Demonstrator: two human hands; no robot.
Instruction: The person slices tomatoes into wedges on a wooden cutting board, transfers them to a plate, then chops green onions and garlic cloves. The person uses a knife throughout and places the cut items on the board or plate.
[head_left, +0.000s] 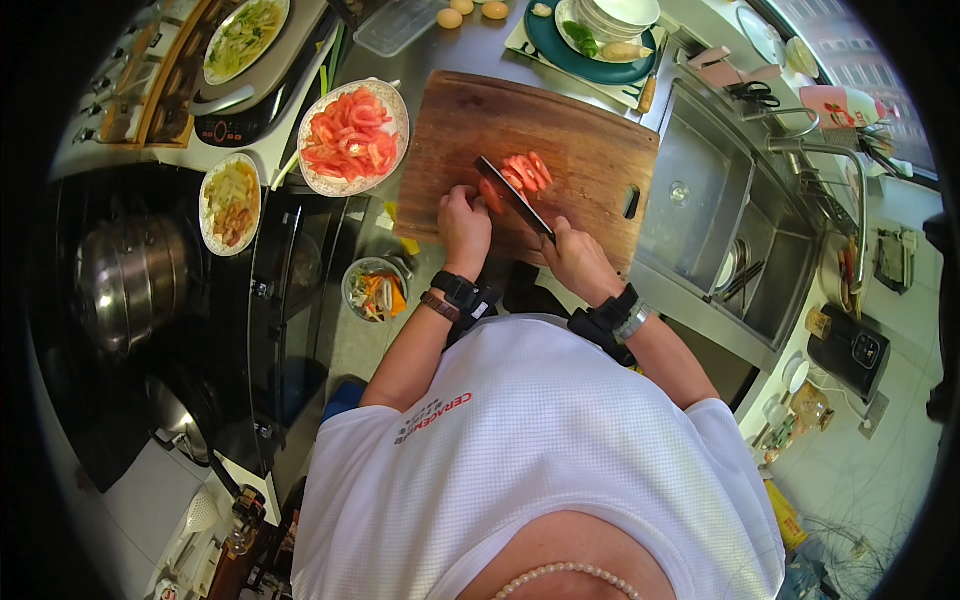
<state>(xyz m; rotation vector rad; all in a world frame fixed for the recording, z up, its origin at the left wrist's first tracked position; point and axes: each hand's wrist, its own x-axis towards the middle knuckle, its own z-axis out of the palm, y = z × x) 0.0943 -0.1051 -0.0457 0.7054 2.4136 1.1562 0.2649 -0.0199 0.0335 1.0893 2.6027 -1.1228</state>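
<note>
A wooden cutting board (585, 142) lies before me on the steel counter. My right hand (579, 255) grips the handle of a kitchen knife (516, 199), whose dark blade slants across the tomato. On the blade's right are cut tomato slices (529, 171). To its left, an uncut-looking tomato piece (491, 196) sits by the fingertips of my left hand (463, 223), which are curled against it. How firmly those fingers hold the piece is partly hidden. Left of the board, a patterned oval dish (306, 154) is heaped with tomato slices (351, 135).
Right of the board is a steel sink (679, 232) with a tap (859, 202). A teal plate (536, 34) bears stacked bowls (619, 15); several eggs (450, 19) lie nearby. A dish of cut vegetables (231, 202) stands left. Below is a waste bin (351, 289).
</note>
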